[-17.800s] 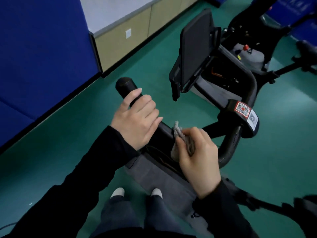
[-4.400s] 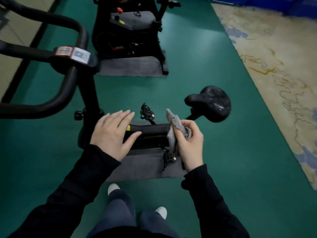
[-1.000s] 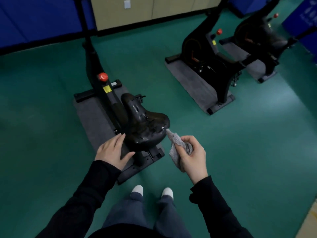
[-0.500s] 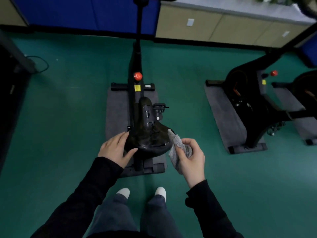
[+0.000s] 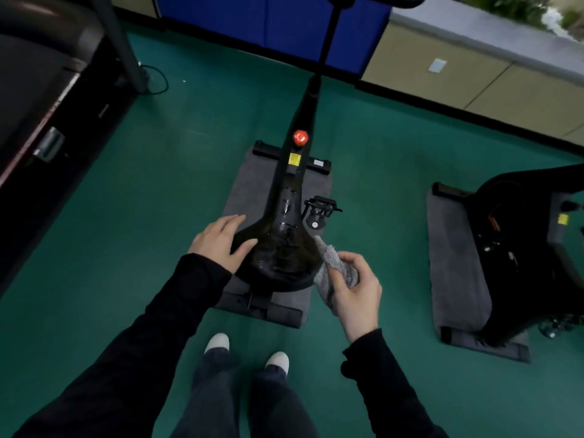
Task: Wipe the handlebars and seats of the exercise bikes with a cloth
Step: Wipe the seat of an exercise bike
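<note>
A glossy black bike seat (image 5: 279, 248) sits straight below me, its narrow nose pointing away toward the frame with a red knob (image 5: 300, 137). My left hand (image 5: 221, 240) rests flat against the seat's left rear edge, fingers apart. My right hand (image 5: 355, 290) is shut on a crumpled grey cloth (image 5: 335, 270), whose tip touches the seat's right rear edge. The bike's handlebars are cut off at the top of the view.
The bike stands on a grey mat (image 5: 249, 181) on green floor. A second bike (image 5: 531, 248) on its own mat is at the right. A treadmill (image 5: 41, 99) fills the left side. Blue panels and beige cabinets (image 5: 474, 77) line the far wall.
I have stepped round behind the seat and the view has swung left, bringing the treadmill in. My left hand has settled on the seat's left side; the cloth stays at its right edge.
</note>
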Demonstrator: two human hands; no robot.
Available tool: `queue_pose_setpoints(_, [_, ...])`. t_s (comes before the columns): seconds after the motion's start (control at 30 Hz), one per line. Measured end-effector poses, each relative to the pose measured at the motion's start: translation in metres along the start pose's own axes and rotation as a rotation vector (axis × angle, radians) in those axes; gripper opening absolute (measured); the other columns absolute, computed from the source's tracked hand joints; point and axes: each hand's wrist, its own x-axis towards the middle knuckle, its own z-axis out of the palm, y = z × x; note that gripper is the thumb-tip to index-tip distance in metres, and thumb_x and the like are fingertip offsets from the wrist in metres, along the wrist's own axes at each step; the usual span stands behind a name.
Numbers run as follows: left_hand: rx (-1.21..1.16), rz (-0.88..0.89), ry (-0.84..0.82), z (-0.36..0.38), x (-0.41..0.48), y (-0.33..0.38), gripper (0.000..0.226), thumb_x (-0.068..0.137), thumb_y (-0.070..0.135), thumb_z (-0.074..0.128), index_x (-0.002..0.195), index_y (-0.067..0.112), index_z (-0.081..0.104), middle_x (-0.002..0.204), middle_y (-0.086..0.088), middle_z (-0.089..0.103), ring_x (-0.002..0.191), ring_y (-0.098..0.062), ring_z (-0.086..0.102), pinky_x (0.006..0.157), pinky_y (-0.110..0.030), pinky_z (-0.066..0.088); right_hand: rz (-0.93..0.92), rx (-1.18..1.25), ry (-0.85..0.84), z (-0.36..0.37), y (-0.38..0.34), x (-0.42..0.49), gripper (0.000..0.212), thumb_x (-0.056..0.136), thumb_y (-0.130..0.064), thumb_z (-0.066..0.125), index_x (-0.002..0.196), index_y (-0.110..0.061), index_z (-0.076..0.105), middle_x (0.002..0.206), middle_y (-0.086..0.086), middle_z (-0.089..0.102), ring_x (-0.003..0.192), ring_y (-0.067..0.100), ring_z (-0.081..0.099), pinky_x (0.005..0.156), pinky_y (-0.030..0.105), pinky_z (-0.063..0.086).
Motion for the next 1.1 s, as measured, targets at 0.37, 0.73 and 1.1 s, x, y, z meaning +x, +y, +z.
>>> queue_pose_setpoints(0.37, [-0.432,0.009,-0.102,0.024,0.067,-0.014,0.041,0.092,0.026,0.057,0.133,0.02,0.051,0.133,-0.002,0.053,0.122,-0.016,0.049,0.092,-0.015,0.034,-0.242,-0.204,-0.02,0.065,-0.033,0.12,0.019,0.081,0.003,0.066,0.098,-0.005,0.069,0.102,0.006,0.064,0.094,0.01,0.054,0.084,-0.001,0.031])
queue_pose_setpoints(0.73, [-0.738,0.099,-0.086,0.054,0.074,-0.036,0.032,0.091,0.011,0.059,0.121,0.017,0.061,0.121,0.007,0.058,0.114,-0.001,0.051,0.098,-0.006,0.031,-0.661,-0.556,-0.401,0.094,-0.013,0.142,0.02,0.079,0.005,0.066,0.097,-0.003,0.071,0.103,0.009,0.059,0.1,0.025,0.048,0.09,0.021,0.036])
queue_pose_setpoints(1.1, [-0.945,0.072,-0.228,0.056,0.085,-0.049,0.039,0.087,0.007,0.063,0.114,0.035,0.06,0.118,0.012,0.058,0.112,0.005,0.051,0.1,-0.011,0.034,-0.605,-0.498,-0.27,0.097,0.004,0.129,0.03,0.075,0.005,0.069,0.102,-0.006,0.071,0.111,0.01,0.057,0.108,0.021,0.046,0.098,0.019,0.033])
